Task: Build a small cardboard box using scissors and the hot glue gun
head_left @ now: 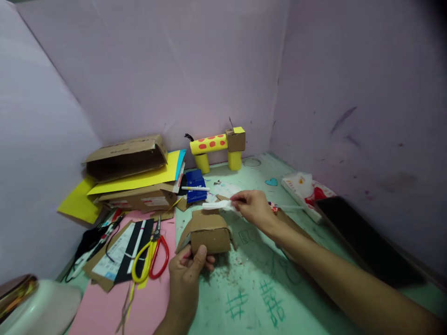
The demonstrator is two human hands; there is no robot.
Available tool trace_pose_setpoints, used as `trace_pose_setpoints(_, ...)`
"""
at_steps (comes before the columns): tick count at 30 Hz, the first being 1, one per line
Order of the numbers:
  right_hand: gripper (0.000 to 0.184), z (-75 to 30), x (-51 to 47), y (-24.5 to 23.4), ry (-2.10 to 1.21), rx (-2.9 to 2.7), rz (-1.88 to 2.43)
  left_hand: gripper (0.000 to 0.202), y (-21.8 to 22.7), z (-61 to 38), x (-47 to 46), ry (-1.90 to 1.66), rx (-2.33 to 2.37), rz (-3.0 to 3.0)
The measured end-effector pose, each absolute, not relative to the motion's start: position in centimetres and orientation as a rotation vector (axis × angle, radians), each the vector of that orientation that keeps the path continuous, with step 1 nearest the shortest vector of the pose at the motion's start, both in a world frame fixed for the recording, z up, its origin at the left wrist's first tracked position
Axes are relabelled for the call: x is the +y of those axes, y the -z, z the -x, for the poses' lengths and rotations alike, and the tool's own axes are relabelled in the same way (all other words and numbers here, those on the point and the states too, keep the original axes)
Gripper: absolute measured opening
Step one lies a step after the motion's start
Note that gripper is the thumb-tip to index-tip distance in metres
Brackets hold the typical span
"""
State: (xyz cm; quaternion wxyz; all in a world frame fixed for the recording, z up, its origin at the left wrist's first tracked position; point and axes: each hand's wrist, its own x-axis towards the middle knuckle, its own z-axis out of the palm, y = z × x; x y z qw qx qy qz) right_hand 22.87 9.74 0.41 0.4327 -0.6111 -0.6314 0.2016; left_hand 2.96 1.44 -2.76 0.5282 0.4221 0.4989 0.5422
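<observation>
My left hand [188,267] grips a folded piece of brown cardboard [210,238] by its near edge, thumb in front. The cardboard is bent into a small box-like shape with sloping flaps. Just beyond it, my right hand [253,208] pinches a narrow white strip [217,204] between thumb and fingers. The strip points left above the far edge of the cardboard; blur hides what it is made of and whether the two touch. Left of my left hand lie scissors [153,255] with one yellow and one red handle.
A yellow, red-spotted animal figure [209,144] made of tubes stands by the back wall. At left are a cardboard box [127,158], yellow sheets [139,184] and pink paper [115,307]. A tissue pack [307,190] and a dark slab [363,239] lie at right.
</observation>
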Motion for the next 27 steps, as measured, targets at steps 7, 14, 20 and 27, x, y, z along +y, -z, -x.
trace_pose_setpoints(7,0.025,-23.3,7.0,-1.0,-0.549,-1.528,1.516,0.033,2.4,-3.0,1.4,-1.317,1.149,-0.951)
trace_pose_setpoints(14,0.024,-23.4,6.1,-0.2,-0.516,-1.428,1.572,0.034,2.1,-3.3,1.5,-1.327,1.143,-0.919)
trace_pose_setpoints(20,0.024,-22.1,8.7,-1.0,-0.417,-1.427,1.538,0.033,2.3,-3.1,1.4,-1.323,1.149,-0.929)
trace_pose_setpoints(27,0.021,-22.4,13.1,-1.2,-0.461,-1.333,1.597,0.032,2.3,-3.1,1.4,-1.317,1.152,-0.935)
